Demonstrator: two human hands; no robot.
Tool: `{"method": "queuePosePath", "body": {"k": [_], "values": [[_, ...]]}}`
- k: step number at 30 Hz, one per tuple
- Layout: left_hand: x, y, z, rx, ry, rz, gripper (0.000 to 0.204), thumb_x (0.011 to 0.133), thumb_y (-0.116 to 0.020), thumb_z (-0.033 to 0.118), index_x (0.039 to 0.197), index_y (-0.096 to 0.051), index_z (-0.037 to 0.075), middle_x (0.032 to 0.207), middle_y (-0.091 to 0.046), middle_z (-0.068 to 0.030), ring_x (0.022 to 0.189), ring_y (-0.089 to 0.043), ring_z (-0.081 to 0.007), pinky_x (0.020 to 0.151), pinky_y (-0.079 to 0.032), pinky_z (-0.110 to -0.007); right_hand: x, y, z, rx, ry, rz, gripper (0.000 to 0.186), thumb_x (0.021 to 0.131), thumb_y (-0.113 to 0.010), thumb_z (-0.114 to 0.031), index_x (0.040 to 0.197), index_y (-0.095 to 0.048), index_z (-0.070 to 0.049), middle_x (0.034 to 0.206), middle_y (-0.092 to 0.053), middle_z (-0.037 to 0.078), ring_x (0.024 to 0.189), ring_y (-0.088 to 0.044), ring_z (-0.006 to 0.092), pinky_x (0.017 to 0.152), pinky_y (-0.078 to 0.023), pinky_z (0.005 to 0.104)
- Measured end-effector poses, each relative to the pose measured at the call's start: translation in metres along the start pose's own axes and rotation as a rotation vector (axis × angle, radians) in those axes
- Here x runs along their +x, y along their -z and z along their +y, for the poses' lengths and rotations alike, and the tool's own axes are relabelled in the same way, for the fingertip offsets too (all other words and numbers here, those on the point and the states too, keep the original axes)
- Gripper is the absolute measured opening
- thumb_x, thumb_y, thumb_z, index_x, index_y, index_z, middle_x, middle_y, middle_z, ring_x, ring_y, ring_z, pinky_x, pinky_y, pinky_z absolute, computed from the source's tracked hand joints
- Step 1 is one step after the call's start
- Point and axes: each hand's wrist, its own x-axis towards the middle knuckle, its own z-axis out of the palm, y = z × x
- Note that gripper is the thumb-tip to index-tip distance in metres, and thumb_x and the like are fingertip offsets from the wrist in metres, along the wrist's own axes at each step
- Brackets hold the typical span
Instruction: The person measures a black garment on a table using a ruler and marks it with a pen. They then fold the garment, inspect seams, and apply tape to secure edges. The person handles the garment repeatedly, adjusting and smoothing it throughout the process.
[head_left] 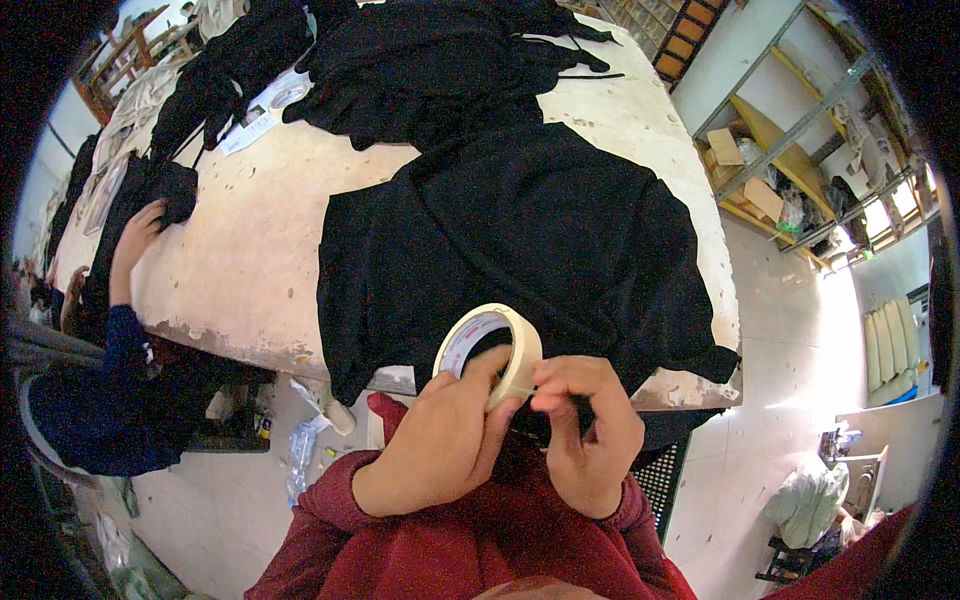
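A roll of cream masking tape is held upright in front of my chest, over the table's near edge. My left hand grips it, fingers through the ring and thumb on the outside. At the roll's right side my right hand is closed in a pinch, its thumb and forefinger touching at what looks like the tape's loose end. Beneath and beyond the roll, a black garment lies spread over the table, some of its cloth hanging past the near edge.
More black garments are heaped at the table's far side, beside a paper sheet. Along the left edge of the worn pale table, a co-worker's hand rests on black cloth. Metal shelves stand at the right. A plastic bottle is on the floor.
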Motion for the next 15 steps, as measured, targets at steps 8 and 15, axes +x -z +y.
{"method": "queuePosePath", "body": {"k": [8, 15], "values": [[0.005, -0.002, -0.006, -0.018, -0.069, 0.198, 0.027, 0.085, -0.064, 0.007, 0.111, -0.06, 0.002, 0.092, -0.066, -0.0154, 0.071, -0.063, -0.034, 0.065, -0.048, -0.04, 0.011, 0.003, 0.01, 0.273, -0.257, -0.095, 0.014, 0.081, -0.073, -0.002, 0.092, -0.064, -0.003, 0.09, -0.068, 0.007, 0.079, -0.063, 0.0125, 0.071, -0.05, 0.0254], [0.006, 0.0, -0.007, 0.025, -0.143, 0.288, 0.022, 0.083, -0.067, 0.007, 0.104, -0.064, 0.005, 0.084, -0.068, -0.0102, 0.065, -0.063, -0.0267, 0.061, -0.046, -0.036, 0.004, -0.004, 0.011, 0.279, -0.227, -0.064, 0.021, 0.078, -0.072, 0.006, 0.095, -0.066, -0.003, 0.093, -0.069, 0.008, 0.084, -0.066, 0.0137, 0.076, -0.052, 0.0252]]}}
